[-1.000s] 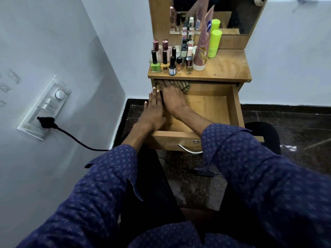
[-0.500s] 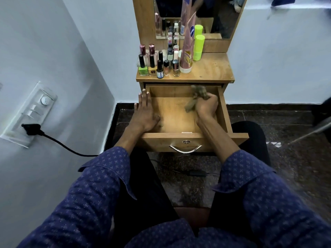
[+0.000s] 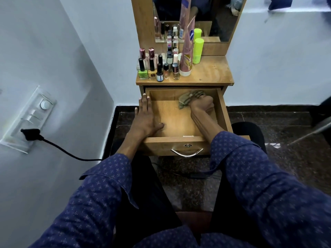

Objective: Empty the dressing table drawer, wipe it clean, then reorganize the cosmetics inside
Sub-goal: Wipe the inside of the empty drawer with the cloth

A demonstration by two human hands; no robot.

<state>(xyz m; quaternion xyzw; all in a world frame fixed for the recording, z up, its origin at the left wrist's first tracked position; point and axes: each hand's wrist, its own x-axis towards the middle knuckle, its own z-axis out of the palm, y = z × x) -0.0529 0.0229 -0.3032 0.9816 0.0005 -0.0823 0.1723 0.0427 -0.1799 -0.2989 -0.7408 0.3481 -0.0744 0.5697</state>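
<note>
The wooden drawer of the dressing table is pulled out, and its floor holds no cosmetics. My right hand grips a bunched brownish cloth at the drawer's far right corner. My left hand lies flat with straight fingers along the drawer's left wall, thumb inside on the drawer floor. Several nail polish bottles, a tall pink tube and a neon green bottle stand on the table top.
A mirror rises behind the cosmetics. On the left wall is a switch panel with a black plug and a cable running toward the floor. The drawer's metal handle faces my knees. Dark stone floor lies around the table.
My right hand has carried the cloth from the drawer's far left across to its far right corner. My left hand stays on the left wall.
</note>
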